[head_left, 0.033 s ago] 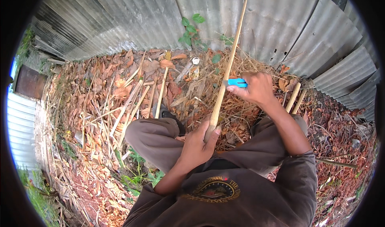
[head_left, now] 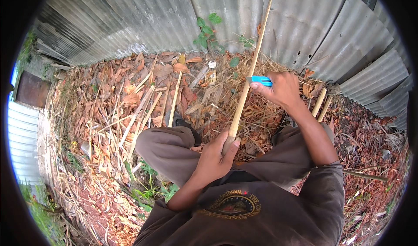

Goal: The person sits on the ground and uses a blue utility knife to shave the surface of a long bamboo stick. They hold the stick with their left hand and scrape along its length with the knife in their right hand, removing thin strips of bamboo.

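Observation:
A long, pale wooden stick (head_left: 242,101) slants up and away from me, thicker at the near end and tapering to a thin tip in front of the metal sheets. My left hand (head_left: 215,159) is closed around its near end, above my lap. In my right hand (head_left: 284,89) is a utility knife (head_left: 262,81) with a bright blue handle, gripped between thumb and fingers. The knife's short blade meets the stick around the middle of its length. Part of the handle is hidden inside my right hand.
Corrugated metal sheets (head_left: 143,22) stand as a fence ahead. Dry leaves (head_left: 130,89) and straw cover the ground. Several loose sticks (head_left: 175,99) lie to the left, and two thicker sticks (head_left: 319,102) are by my right knee. A small green plant (head_left: 207,30) grows against the fence.
My right hand and the utility knife have moved slightly farther up the stick and to the right. The stick's far end has shifted a little to the right; my left hand stays put.

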A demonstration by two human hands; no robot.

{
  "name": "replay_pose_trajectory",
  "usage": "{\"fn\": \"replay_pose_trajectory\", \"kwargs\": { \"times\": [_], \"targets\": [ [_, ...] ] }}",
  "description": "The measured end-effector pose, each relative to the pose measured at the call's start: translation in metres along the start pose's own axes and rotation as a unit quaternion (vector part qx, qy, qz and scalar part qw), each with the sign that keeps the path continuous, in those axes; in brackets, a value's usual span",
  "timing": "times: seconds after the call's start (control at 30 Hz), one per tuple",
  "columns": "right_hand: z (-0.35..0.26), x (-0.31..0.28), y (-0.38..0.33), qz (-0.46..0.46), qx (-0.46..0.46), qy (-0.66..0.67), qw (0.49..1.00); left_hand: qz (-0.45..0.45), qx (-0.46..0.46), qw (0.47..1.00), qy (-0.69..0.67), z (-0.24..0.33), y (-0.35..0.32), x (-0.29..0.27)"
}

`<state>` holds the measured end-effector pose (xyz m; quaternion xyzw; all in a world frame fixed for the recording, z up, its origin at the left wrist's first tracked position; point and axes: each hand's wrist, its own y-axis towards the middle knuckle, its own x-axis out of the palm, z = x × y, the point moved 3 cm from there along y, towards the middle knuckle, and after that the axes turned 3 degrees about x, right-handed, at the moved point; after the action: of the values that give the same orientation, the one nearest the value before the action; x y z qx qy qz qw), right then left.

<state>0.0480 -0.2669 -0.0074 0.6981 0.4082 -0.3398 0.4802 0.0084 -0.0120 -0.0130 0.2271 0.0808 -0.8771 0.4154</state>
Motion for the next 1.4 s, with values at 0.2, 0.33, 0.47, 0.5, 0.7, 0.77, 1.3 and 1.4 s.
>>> {"fn": "replay_pose_trajectory", "kwargs": {
  "times": [0.2,0.33,0.47,0.5,0.7,0.77,1.3,1.4],
  "targets": [
    [-0.031,0.011,-0.028,-0.006,-0.122,0.059,0.991,-0.010,-0.021,0.999,-0.040,-0.001,-0.002,-0.008],
    [0.029,-0.005,0.021,-0.010,0.083,0.016,0.996,-0.046,-0.007,0.999,-0.013,0.000,-0.023,-0.008],
    [0.019,0.002,-0.001,-0.036,0.051,0.001,0.998,-0.049,-0.009,0.998,-0.025,0.004,-0.025,-0.013],
    [0.000,0.009,-0.017,-0.031,-0.002,0.016,0.999,-0.036,0.009,0.999,-0.021,0.003,-0.026,-0.012],
    [0.041,-0.009,0.018,0.025,0.047,-0.052,0.997,-0.068,-0.032,0.997,-0.016,0.010,-0.040,-0.019],
    [0.039,-0.007,0.014,0.048,0.057,-0.009,0.997,-0.071,-0.028,0.997,-0.021,0.013,-0.041,-0.018],
    [0.119,-0.043,0.034,0.106,0.177,-0.127,0.970,-0.188,-0.111,0.975,-0.044,0.006,-0.096,-0.023],
    [0.176,-0.069,0.032,0.146,0.361,-0.097,0.916,-0.229,-0.105,0.965,-0.069,0.011,-0.105,-0.032]
  ]
}}
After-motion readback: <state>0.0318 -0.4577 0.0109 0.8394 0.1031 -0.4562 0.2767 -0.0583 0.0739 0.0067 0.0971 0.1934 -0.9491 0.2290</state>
